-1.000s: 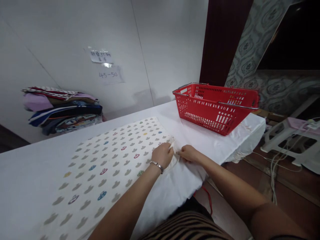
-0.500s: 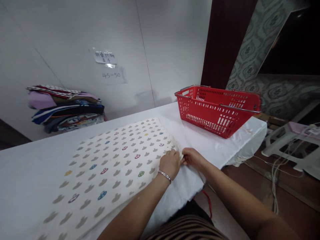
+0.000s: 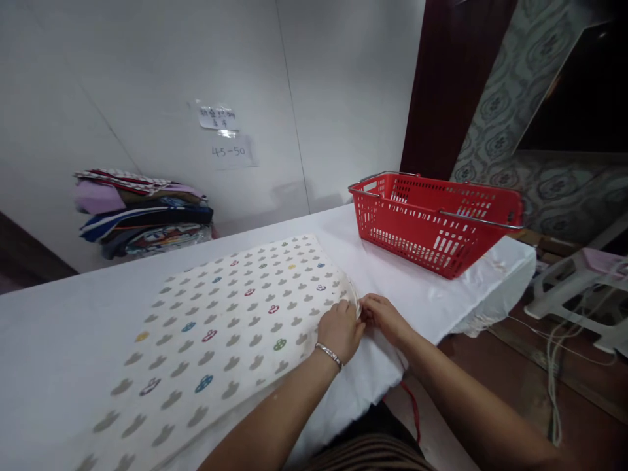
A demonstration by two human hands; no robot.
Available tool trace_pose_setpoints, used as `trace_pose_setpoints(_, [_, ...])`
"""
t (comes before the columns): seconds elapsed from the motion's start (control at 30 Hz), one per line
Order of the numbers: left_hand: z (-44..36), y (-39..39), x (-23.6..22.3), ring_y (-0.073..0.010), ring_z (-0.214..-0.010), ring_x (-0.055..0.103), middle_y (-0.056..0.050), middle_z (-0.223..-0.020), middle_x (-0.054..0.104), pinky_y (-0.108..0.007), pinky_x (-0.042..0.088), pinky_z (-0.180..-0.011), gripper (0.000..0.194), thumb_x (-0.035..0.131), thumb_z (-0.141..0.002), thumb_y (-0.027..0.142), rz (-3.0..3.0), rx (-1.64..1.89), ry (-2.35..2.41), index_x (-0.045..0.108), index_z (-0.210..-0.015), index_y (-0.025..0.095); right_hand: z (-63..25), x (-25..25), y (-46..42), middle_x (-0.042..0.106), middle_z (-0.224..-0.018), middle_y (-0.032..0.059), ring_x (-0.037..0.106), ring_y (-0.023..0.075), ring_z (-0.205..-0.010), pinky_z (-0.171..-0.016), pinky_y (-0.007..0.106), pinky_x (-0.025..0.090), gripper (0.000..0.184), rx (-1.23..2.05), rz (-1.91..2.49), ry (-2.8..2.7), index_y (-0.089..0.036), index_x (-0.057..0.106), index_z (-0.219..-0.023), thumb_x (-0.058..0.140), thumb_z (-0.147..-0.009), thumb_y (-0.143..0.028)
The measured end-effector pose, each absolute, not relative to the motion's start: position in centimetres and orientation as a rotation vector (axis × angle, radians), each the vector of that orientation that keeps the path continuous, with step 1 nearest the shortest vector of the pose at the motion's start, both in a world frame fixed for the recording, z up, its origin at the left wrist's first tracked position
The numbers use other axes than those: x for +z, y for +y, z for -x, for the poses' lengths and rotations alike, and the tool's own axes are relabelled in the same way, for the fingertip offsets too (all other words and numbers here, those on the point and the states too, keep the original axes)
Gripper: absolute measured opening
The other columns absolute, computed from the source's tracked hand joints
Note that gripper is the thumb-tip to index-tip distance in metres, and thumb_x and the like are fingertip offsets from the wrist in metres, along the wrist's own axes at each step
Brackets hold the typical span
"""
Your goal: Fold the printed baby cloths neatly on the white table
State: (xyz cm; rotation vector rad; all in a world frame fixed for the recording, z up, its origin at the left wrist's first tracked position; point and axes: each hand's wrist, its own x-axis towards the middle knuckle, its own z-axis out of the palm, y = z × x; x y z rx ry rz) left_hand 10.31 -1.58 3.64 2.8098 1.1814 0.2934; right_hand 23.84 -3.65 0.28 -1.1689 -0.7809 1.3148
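A white cloth (image 3: 230, 327) printed with grey and coloured shapes lies flat on the white-covered table (image 3: 63, 340). My left hand (image 3: 341, 329), with a silver bracelet at the wrist, is closed on the cloth's near right corner. My right hand (image 3: 385, 315) sits right beside it, its fingers pinching the same corner edge. Both hands touch at the cloth's edge, near the table's front.
A red plastic basket (image 3: 434, 219) with metal handles stands at the table's right end. A stack of folded fabrics (image 3: 144, 216) rests against the wall at the back left. Paper labels (image 3: 226, 134) hang on the wall. A white stool (image 3: 583, 294) and cables are on the floor to the right.
Both hands have slid a little along the cloth's right corner toward me and stay pinched on it. The camera view has shifted slightly to the left.
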Motion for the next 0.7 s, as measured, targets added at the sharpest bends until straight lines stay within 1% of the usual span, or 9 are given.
trace_pose_setpoints(0.1, [-10.4, -1.4, 4.0, -0.0196, -0.091, 0.051, -0.006, -0.096, 0.054, -0.031, 0.042, -0.072, 0.020, 0.042, -0.084, 0.027, -2.800, 0.252, 1.215, 0.055, -0.097, 0.019, -24.1, 0.4, -3.7, 0.053, -0.056, -0.0023, 0.051, 0.0115, -0.050, -0.050, 0.023, 0.042, 0.017, 1.309, 1.185, -0.796, -0.017, 0.050, -0.066, 0.057, -0.066, -0.032])
trace_pose_setpoints(0.2, [-10.2, -1.0, 4.4, -0.0183, -0.089, 0.053, -0.006, -0.094, 0.055, -0.030, 0.041, -0.071, 0.021, 0.037, -0.087, 0.027, -2.765, 0.252, 1.248, 0.055, -0.094, 0.019, -24.2, 0.6, -3.5, 0.057, -0.062, 0.0005, 0.053, 0.0124, -0.054, -0.048, 0.022, 0.042, 0.016, 1.329, 1.175, -0.862, -0.016, 0.051, -0.069, 0.054, -0.068, -0.032])
trace_pose_setpoints(0.3, [-9.6, -0.4, 4.7, -0.0161, -0.085, 0.054, -0.004, -0.093, 0.056, -0.027, 0.040, -0.068, 0.021, 0.036, -0.087, 0.028, -2.700, 0.334, 1.274, 0.056, -0.092, 0.021, -24.1, 0.9, -3.0, 0.060, -0.068, 0.0029, 0.055, 0.0129, -0.058, -0.047, 0.020, 0.041, 0.015, 1.325, 1.206, -0.958, -0.016, 0.051, -0.070, 0.051, -0.070, -0.031])
trace_pose_setpoints(0.37, [-9.0, 0.3, 5.0, -0.0152, -0.082, 0.055, -0.003, -0.091, 0.056, -0.026, 0.040, -0.067, 0.019, 0.038, -0.086, 0.027, -2.641, 0.433, 1.304, 0.056, -0.090, 0.021, -24.0, 1.1, -2.4, 0.061, -0.070, 0.0030, 0.057, 0.0139, -0.061, -0.046, 0.020, 0.042, 0.014, 1.309, 1.262, -1.021, -0.016, 0.053, -0.076, 0.051, -0.070, -0.028])
trace_pose_setpoints(0.4, [-8.7, 0.7, 5.1, -0.0147, -0.082, 0.054, -0.002, -0.089, 0.057, -0.026, 0.039, -0.067, 0.019, 0.038, -0.085, 0.026, -2.609, 0.489, 1.321, 0.056, -0.089, 0.021, -23.9, 1.1, -2.1, 0.061, -0.071, 0.0026, 0.058, 0.0141, -0.062, -0.046, 0.019, 0.042, 0.015, 1.292, 1.296, -1.050, -0.017, 0.053, -0.080, 0.051, -0.069, -0.027])
trace_pose_setpoints(0.47, [-7.8, 1.4, 5.6, -0.0138, -0.079, 0.054, -0.002, -0.085, 0.057, -0.025, 0.038, -0.067, 0.018, 0.039, -0.085, 0.026, -2.536, 0.594, 1.348, 0.056, -0.085, 0.021, -23.8, 1.0, -1.4, 0.061, -0.071, 0.0015, 0.059, 0.0140, -0.060, -0.044, 0.018, 0.042, 0.025, 1.251, 1.360, -1.098, -0.017, 0.053, -0.094, 0.052, -0.070, -0.024])
trace_pose_setpoints(0.57, [-6.6, 2.2, 6.2, -0.0125, -0.074, 0.052, 0.000, -0.079, 0.056, -0.024, 0.037, -0.065, 0.018, 0.039, -0.084, 0.026, -2.423, 0.726, 1.357, 0.056, -0.081, 0.020, -23.9, 0.7, -0.1, 0.062, -0.072, 0.0008, 0.059, 0.0131, -0.057, -0.043, 0.018, 0.042, 0.041, 1.210, 1.405, -1.111, -0.019, 0.047, -0.112, 0.055, -0.071, -0.021])
trace_pose_setpoints(0.63, [-6.0, 2.3, 6.4, -0.0123, -0.073, 0.052, 0.000, -0.077, 0.056, -0.023, 0.037, -0.065, 0.017, 0.040, -0.083, 0.025, -2.368, 0.784, 1.359, 0.056, -0.078, 0.020, -24.0, 0.6, 0.7, 0.063, -0.074, 0.0019, 0.059, 0.0136, -0.058, -0.044, 0.018, 0.044, 0.046, 1.236, 1.402, -1.075, -0.019, 0.044, -0.116, 0.056, -0.072, -0.020])
trace_pose_setpoints(0.7, [-5.7, 2.2, 6.5, -0.0121, -0.072, 0.052, 0.001, -0.074, 0.056, -0.023, 0.037, -0.064, 0.017, 0.042, -0.082, 0.025, -2.333, 0.806, 1.362, 0.056, -0.076, 0.020, -23.9, 0.7, 1.5, 0.063, -0.076, 0.0035, 0.060, 0.0142, -0.058, -0.044, 0.020, 0.045, 0.041, 1.304, 1.374, -1.014, -0.017, 0.046, -0.113, 0.056, -0.073, -0.020])
